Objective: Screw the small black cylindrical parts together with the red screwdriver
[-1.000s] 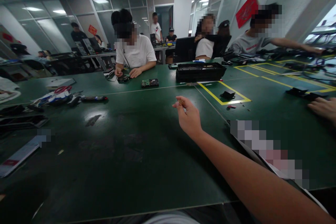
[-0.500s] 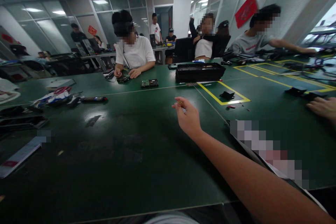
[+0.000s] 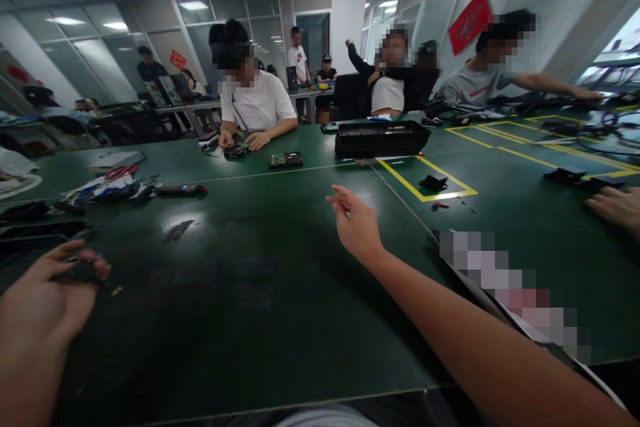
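My right hand [image 3: 359, 223] is held above the green table [image 3: 200, 340], thumb and fingers closed on a small gold-coloured piece [image 3: 341, 197] too small to name. At the left edge, my left hand [image 3: 53, 293] has its palm turned up and its fingers curled. Something dark with small glints [image 3: 83, 270] shows within those fingers, and its kind I cannot make out. A tiny yellowish scrap [image 3: 117, 291] lies on the table just beside the left fingertips.
Across the table a person in white [image 3: 257, 103] handles a dark device, with a green circuit board unit [image 3: 286, 159] nearby. A long black bin [image 3: 383, 138] stands by yellow tape. Red-handled scissors [image 3: 120, 172] and a dark pen-like tool [image 3: 181, 190] lie left. Another person's hand [image 3: 617, 205] rests right.
My left hand has come into view at the left, covering where a phone-like slab lay. My right hand has hardly moved and keeps its small piece.
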Available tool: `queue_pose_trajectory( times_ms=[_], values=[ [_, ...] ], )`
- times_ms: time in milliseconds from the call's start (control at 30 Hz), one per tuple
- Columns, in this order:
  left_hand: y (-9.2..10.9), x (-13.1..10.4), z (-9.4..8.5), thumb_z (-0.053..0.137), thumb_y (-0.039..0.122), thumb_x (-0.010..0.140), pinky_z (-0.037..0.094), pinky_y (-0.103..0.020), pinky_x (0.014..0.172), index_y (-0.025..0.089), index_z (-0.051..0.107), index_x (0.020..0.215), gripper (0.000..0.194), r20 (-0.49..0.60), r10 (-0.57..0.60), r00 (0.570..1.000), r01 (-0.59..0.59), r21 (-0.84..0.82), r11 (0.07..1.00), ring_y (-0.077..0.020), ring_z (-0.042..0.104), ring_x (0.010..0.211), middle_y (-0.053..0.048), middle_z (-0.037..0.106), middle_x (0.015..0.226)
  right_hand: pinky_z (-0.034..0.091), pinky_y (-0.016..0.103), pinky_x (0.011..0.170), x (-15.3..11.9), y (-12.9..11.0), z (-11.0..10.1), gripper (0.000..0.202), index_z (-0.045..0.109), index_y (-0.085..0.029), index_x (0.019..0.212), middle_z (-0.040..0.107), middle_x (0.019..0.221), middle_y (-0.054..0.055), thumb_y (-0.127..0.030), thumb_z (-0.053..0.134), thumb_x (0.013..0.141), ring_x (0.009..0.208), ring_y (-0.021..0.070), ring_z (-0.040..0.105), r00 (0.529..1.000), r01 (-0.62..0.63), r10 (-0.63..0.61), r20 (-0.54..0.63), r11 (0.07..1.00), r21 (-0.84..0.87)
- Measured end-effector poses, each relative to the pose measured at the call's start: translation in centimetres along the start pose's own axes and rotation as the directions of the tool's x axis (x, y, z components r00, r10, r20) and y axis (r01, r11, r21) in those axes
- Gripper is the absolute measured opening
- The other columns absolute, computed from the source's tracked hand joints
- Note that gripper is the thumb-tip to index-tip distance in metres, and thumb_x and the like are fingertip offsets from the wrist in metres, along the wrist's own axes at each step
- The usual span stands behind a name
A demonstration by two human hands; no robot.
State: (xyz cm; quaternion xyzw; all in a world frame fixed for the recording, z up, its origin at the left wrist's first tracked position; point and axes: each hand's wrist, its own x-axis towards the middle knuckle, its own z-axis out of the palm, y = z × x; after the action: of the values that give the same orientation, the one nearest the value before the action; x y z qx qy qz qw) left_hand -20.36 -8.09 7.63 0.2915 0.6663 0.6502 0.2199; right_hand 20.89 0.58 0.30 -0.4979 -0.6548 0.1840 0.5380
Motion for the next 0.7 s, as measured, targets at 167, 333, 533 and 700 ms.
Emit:
queue_pose_trajectory(
  times_ms=[167, 333, 533, 700],
  values=[
    [-0.1, -2.6, 6.9, 0.046, -0.002, 0.059, 0.048, -0.018, 0.061, 0.016, 0.062, 0.091, 0.04, 0.21, -0.071, 0.975, 0.119, -0.226, 0.967, -0.011, 0.054, 0.068, 0.0, 0.056, 0.072, 0.058, 0.046, 0.1, 0.2, 0.0, 0.1, 0.039, 0.066, -0.023, 0.127, 0.08, 0.107, 0.006, -0.012, 0.058, 0.091, 0.106, 0.0231, 0.075, 0.999, -0.033, 0.032, 0.031, 0.999, 0.021],
    [-0.4, -6.3, 14.2, 0.049, 0.006, 0.062, 0.042, -0.021, 0.063, 0.015, 0.061, 0.102, 0.044, 0.548, 0.012, 0.836, 0.05, -0.099, 0.994, -0.0148, 0.054, 0.07, -0.002, 0.058, 0.074, 0.058, 0.041, 0.099, 0.5, 0.0, 0.2, 0.033, 0.071, -0.022, 0.116, 0.082, 0.097, 0.004, -0.014, 0.071, 0.085, 0.1, 0.022, 0.077, 0.993, -0.11, 0.108, 0.044, 0.993, 0.037],
    [-4.1, -10.2, 20.0, 0.054, 0.013, 0.078, 0.047, -0.033, 0.086, 0.016, 0.059, 0.116, 0.039, 0.785, 0.137, 0.604, -0.304, 0.068, 0.95, -0.0195, 0.059, 0.09, -0.005, 0.062, 0.098, 0.057, 0.035, 0.081, 0.2, -0.5, 0.0, 0.028, 0.071, -0.021, 0.119, 0.08, 0.09, 0.004, -0.031, 0.061, 0.095, 0.086, 0.0204, 0.076, 0.998, -0.043, 0.043, 0.034, 0.999, -0.015],
    [-6.8, -11.3, 21.1, 0.052, 0.002, 0.083, 0.044, -0.042, 0.107, 0.016, 0.054, 0.128, 0.047, 0.818, 0.226, 0.529, -0.578, 0.152, 0.802, -0.0236, 0.058, 0.115, -0.011, 0.061, 0.122, 0.048, 0.03, 0.063, -0.1, -1.4, -0.5, 0.033, 0.074, -0.02, 0.093, 0.07, 0.069, 0.001, -0.048, 0.057, 0.097, 0.061, 0.0163, 0.064, 0.999, 0.032, -0.035, -0.019, 0.993, -0.115]
  ],
)
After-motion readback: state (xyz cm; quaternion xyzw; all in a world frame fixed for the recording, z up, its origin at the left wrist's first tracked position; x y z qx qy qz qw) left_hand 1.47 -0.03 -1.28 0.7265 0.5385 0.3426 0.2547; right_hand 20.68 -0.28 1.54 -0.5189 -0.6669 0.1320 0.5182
